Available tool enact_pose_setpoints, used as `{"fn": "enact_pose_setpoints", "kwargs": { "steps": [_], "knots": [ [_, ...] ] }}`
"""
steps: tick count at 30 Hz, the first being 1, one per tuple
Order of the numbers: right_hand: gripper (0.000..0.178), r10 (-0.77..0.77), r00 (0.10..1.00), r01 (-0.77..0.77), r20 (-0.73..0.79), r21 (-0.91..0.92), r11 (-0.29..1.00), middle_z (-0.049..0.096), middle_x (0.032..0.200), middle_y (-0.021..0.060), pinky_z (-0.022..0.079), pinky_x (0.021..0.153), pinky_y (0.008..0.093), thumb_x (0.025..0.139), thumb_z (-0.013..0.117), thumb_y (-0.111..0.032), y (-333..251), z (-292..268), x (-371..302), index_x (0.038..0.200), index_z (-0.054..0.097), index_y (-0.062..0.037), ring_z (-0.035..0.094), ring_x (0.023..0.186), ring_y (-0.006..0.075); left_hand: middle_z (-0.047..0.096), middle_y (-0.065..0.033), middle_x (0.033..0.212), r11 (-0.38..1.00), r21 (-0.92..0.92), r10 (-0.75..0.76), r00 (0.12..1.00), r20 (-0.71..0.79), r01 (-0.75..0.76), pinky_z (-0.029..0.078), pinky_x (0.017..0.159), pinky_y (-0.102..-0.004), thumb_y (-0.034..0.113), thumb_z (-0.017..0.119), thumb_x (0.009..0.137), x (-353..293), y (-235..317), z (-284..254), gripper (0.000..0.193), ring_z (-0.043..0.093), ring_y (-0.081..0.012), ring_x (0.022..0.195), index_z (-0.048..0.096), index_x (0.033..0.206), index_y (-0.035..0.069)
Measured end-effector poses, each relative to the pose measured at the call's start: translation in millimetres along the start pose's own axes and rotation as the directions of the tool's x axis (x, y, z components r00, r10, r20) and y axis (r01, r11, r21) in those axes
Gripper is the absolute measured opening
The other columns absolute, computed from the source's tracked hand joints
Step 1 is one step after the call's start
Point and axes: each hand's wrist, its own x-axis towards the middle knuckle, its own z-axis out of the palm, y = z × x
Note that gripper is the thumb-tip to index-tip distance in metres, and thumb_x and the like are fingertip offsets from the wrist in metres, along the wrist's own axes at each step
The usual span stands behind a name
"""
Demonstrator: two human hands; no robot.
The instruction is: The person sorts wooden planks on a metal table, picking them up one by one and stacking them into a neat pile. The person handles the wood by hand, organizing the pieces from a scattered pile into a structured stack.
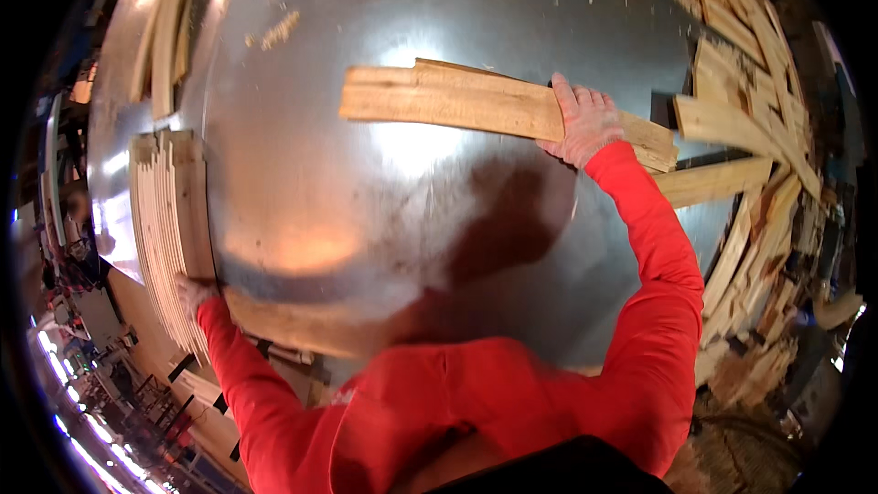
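Over the far edge of two overlapping wooden boards (457, 101) lie the fingers of my right hand (587, 123), with its thumb at the near edge; it is closed round them near their right end. The boards lie across the far middle of the metal table (366, 174). At the left, narrow boards stand side by side in a neat stack (169, 220). My left hand (194, 295) is at the near part of this stack, its fingers bent over the edge of the innermost board; part of the hand is blurred.
Loose wooden offcuts (722, 128) pile up along the right edge, some jutting onto the table. More long strips (169, 27) stand at the far left. Wood shavings (279, 30) are scattered over the far part of the table. A wooden edge (293, 325) runs along the near side.
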Motion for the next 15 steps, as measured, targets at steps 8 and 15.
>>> {"fn": "enact_pose_setpoints", "kwargs": {
  "steps": [8,15],
  "knots": [
    [0.047,-0.472,0.618,0.513,-0.629,-0.132,0.848,0.058,0.106,0.0044,0.042,0.099,0.0447,0.07,0.067,-0.02,-45,-4,-116,0.116,0.061,-0.0127,0.055,0.102,0.0225,0.046,-0.0179,0.139,-0.489,-0.768,0.789,0.165,-0.592,-0.414,0.044,0.099,-0.0328,0.025,0.06,0.093,-94,175,-134,0.059,0.052,-0.0247,0.121,0.036,0.142,0.003],
    [0.043,-0.559,0.393,0.514,-0.73,-0.33,0.792,0.061,0.11,0.0023,0.047,0.097,0.044,0.07,0.068,-0.009,-71,-93,-78,0.113,0.064,-0.0163,0.06,0.102,0.0196,0.056,-0.0217,0.121,0.515,-0.437,0.663,-0.666,-0.341,0.737,0.051,0.09,-0.0427,0.053,0.06,0.086,-283,195,-148,0.078,0.06,-0.0369,0.108,0.039,0.139,-0.001]
  ]
}}
